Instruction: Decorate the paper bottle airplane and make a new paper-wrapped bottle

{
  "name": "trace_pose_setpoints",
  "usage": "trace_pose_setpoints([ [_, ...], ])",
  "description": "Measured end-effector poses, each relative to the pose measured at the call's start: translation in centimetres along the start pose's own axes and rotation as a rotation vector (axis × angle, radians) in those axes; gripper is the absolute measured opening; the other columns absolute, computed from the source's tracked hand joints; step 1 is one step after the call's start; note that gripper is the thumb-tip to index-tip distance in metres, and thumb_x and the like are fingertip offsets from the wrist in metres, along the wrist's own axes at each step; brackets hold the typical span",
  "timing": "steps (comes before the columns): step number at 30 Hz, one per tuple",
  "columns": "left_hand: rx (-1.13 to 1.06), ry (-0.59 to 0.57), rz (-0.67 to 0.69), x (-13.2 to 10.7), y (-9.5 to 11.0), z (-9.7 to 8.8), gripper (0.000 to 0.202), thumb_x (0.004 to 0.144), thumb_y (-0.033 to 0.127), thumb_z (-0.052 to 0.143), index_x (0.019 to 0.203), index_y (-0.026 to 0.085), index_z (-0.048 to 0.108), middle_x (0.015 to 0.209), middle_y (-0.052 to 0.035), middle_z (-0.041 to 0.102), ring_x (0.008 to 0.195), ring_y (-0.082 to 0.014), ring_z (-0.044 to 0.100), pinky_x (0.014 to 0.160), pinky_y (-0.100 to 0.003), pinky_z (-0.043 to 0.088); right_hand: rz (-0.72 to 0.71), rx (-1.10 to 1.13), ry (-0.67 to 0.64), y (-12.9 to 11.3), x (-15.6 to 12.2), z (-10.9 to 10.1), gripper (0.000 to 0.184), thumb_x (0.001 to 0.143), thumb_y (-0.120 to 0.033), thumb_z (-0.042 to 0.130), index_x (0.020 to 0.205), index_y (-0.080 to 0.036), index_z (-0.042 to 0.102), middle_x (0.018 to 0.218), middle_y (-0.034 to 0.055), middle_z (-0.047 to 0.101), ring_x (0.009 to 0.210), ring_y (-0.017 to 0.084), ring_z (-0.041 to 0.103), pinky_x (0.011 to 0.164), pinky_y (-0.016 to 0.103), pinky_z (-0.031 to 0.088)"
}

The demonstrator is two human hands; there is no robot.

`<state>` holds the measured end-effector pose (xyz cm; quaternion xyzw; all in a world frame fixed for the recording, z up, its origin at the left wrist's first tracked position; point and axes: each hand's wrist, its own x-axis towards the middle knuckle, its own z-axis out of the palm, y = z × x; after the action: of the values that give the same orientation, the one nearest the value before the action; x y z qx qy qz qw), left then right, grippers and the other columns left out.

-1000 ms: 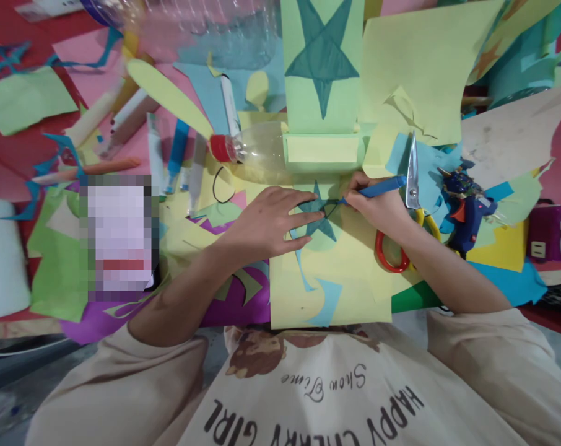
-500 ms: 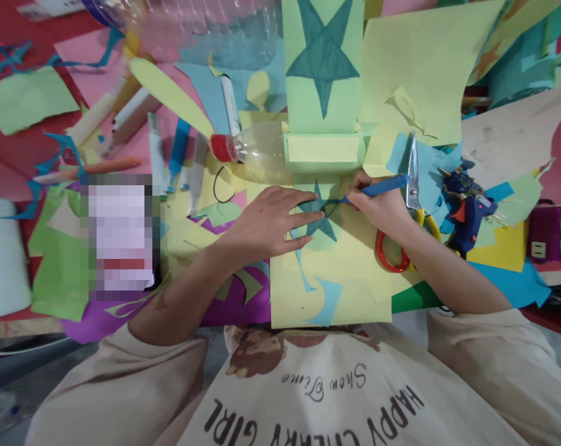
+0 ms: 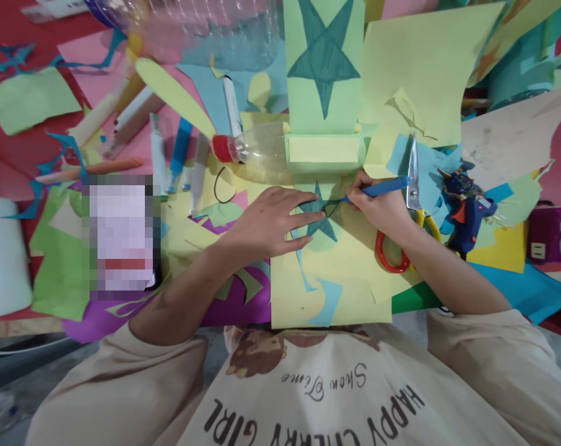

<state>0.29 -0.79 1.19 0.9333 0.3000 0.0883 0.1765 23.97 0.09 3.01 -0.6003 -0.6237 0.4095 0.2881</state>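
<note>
My right hand [image 3: 378, 204] is closed around a blue marker pen [image 3: 383, 186]. The pen's tip rests at the right arm of a dark teal star [image 3: 324, 226] drawn on pale green paper; one part of that arm shows only an outline. Fingers spread, my left hand [image 3: 275, 222] lies flat at the star's left side and covers some of it. Above stands a pale green piece with a larger, filled-in star [image 3: 324, 56], joined to a clear plastic bottle [image 3: 262, 148] with a red cap. Yellow paper [image 3: 345, 291] lies underneath.
Scissors [image 3: 413, 179] with red and yellow handles lie beside my right wrist. Further right are a blue glue gun [image 3: 470, 223] and a purple box [image 3: 553, 234]. Several markers [image 3: 181, 152], a blurred-out phone [image 3: 122, 235] and paper scraps cover the left. A large clear bottle [image 3: 206, 31] lies at the back.
Both hands keep nearly the same place, with the pen tip still at the star's right arm. The view has shifted very slightly.
</note>
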Motion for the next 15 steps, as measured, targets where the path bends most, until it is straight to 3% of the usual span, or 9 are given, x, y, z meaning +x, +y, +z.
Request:
trace_pose_setpoints([
  [9, 0.003, -0.03, -0.024, 0.1, 0.1, -0.2, 0.039, 0.098, 0.04, 0.05, 0.132, 0.028, 0.066, 0.145, -0.0103, 0.06, 0.125, -0.0308, 0.06, 0.106, -0.049, 0.047, -0.063, 0.05, -0.044, 0.6, -0.1, -0.2, 0.02, 0.076, -0.018, 0.055, 0.059, -0.023, 0.045, 0.054, -0.0043, 0.047, 0.056, 0.012, 0.042, 0.058, 0.03, 0.034],
  [15, -0.008, -0.003, -0.018, 0.0, 0.0, 0.0, 0.037, 0.1, 0.042, 0.049, 0.128, 0.029, 0.068, 0.147, -0.0102, 0.058, 0.127, -0.031, 0.059, 0.106, -0.048, 0.047, -0.122, 0.081, -0.204, 1.1, -0.4, 0.5, 0.021, 0.085, -0.027, 0.058, 0.067, -0.022, 0.048, 0.06, -0.005, 0.048, 0.059, 0.011, 0.044, 0.06, 0.029, 0.035],
])
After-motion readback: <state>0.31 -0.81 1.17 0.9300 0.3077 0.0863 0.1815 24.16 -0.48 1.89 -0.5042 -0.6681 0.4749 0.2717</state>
